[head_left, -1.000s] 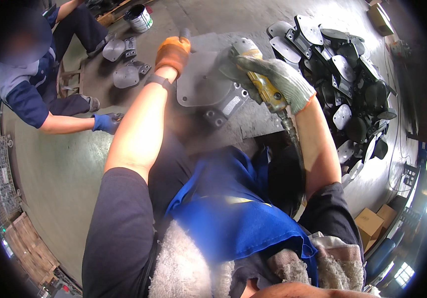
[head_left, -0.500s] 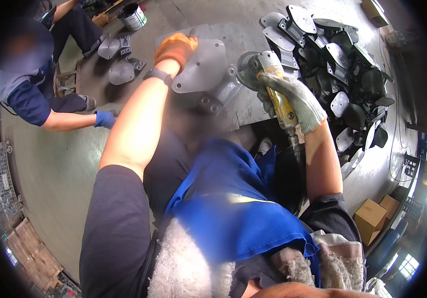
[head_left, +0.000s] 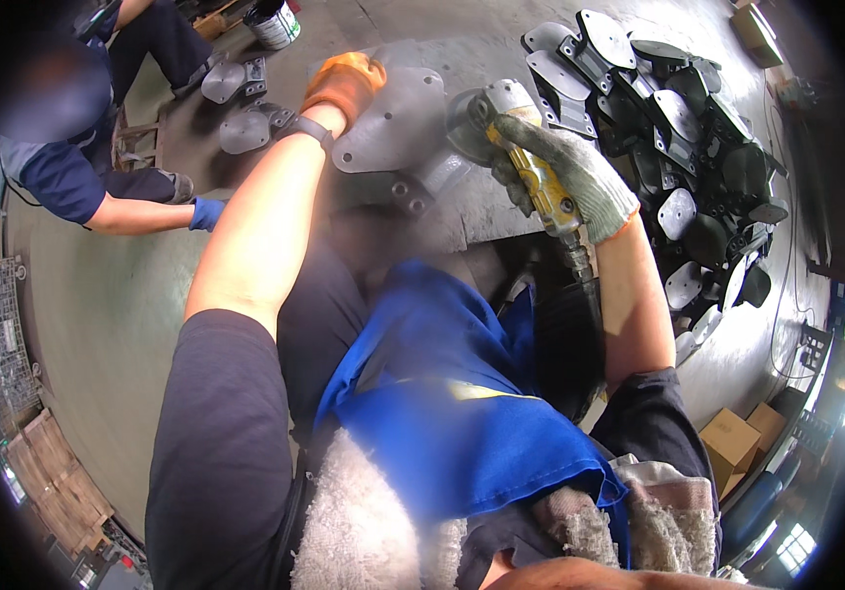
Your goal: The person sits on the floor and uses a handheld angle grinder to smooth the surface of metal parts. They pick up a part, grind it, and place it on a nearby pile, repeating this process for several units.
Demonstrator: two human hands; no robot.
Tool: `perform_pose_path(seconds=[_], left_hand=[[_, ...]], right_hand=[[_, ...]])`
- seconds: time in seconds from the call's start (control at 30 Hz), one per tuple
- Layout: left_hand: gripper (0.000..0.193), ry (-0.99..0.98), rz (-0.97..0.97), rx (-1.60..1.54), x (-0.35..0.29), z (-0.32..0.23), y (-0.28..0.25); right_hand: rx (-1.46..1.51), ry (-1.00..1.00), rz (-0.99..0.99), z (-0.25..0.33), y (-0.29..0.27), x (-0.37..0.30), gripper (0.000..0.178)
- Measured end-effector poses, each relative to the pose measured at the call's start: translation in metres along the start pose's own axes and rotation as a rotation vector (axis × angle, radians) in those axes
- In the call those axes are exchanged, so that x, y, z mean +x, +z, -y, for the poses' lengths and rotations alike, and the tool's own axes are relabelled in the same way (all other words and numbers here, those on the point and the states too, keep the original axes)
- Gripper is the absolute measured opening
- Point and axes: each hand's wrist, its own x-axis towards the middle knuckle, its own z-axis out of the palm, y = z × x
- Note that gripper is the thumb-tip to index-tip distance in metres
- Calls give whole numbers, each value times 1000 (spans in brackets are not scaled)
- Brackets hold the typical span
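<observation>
A grey metal bracket with a broad flat plate (head_left: 391, 120) lies in front of me, several holes drilled through it. My left hand (head_left: 346, 84), in an orange work glove, has its fingers curled over the plate's upper left edge. A yellow angle grinder (head_left: 538, 189) is gripped in my right hand (head_left: 580, 169), which wears a grey-white knit glove. The grinder's round disc (head_left: 470, 126) is at the bracket's right side; whether it touches the metal I cannot tell. A hose fitting (head_left: 577, 258) runs down from the grinder's handle.
The bracket rests on a flat grey work surface (head_left: 491, 214). To the right is a large heap of similar brackets (head_left: 678, 147). Two brackets (head_left: 245, 129) lie at the left, near a co-worker's blue-gloved hand (head_left: 207, 213). A can (head_left: 272, 25) stands behind; cardboard boxes (head_left: 729, 440) sit at right.
The grinder in my right hand has shifted up and left, its disc closer to the plate. My left hand keeps its hold on the plate's edge. The whole view has shifted slightly.
</observation>
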Motion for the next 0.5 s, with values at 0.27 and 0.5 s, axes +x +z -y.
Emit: perform_pose_path(seconds=[0.27,0.5], left_hand=[[47,-47,-4,-53,-4,3,-2],[41,-101,-65,-80,-10,-5,-6]], right_hand=[[-198,-69,19,12,2,50,67],[-126,-77,-50,12,7,45,56]])
